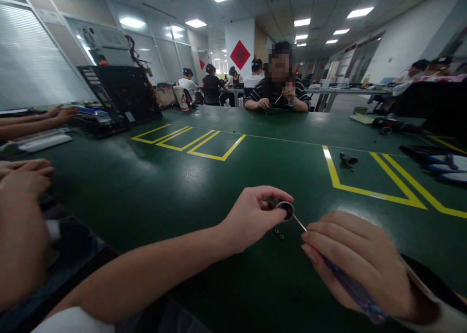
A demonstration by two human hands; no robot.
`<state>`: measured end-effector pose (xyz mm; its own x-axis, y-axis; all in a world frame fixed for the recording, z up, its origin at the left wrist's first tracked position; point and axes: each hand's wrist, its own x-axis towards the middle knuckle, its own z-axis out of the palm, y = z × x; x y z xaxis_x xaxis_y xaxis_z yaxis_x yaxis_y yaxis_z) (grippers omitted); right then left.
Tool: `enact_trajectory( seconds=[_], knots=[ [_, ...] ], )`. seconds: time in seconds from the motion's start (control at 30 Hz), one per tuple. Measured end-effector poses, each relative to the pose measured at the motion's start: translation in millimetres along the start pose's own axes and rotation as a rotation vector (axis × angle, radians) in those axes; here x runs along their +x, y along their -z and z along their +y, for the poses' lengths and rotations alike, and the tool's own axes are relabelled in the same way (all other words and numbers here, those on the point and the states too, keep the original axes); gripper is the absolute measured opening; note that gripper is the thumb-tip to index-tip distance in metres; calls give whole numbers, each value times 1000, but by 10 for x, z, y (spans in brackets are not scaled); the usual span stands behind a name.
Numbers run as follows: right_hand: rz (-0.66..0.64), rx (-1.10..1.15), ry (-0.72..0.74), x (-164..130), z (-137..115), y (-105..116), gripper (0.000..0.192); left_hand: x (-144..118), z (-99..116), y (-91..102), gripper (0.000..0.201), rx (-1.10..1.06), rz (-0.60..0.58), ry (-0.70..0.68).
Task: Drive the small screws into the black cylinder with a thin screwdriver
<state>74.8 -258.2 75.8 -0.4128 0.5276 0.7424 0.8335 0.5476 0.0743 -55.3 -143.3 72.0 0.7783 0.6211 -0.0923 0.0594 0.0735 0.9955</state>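
My left hand (255,216) pinches a small dark cylindrical part (285,209) with a round metal rim, its open end turned toward my right hand. In my right hand (353,260) is a screwdriver (350,287) with a purplish, see-through handle. The thin shaft points up and left, and its tip reaches the rim's opening; how deep it sits inside is hidden. Two tiny dark nut-like pieces (279,234) lie on the table just below the held part.
Yellow tape outlines (379,195) mark the green table (175,216). A similar dark part (348,159) lies inside one at right. Blue-white gloves (447,164) rest at far right. A black computer case (120,95) stands back left. Another person's hands (25,177) are at left; someone sits opposite (279,87).
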Motion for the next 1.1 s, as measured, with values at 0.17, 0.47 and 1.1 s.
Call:
enact_trajectory(
  seconds=[0.17,0.47,1.1],
  knots=[
    [-31,23,-27,-6,-16,-8,10,-3,-11,7,30,16,-6,10],
    [-35,11,-11,-21,-33,3,10,14,3,13,30,25,7,-10],
    [-43,0,20,-32,-42,45,10,44,-19,7,24,41,26,-34]
  ],
)
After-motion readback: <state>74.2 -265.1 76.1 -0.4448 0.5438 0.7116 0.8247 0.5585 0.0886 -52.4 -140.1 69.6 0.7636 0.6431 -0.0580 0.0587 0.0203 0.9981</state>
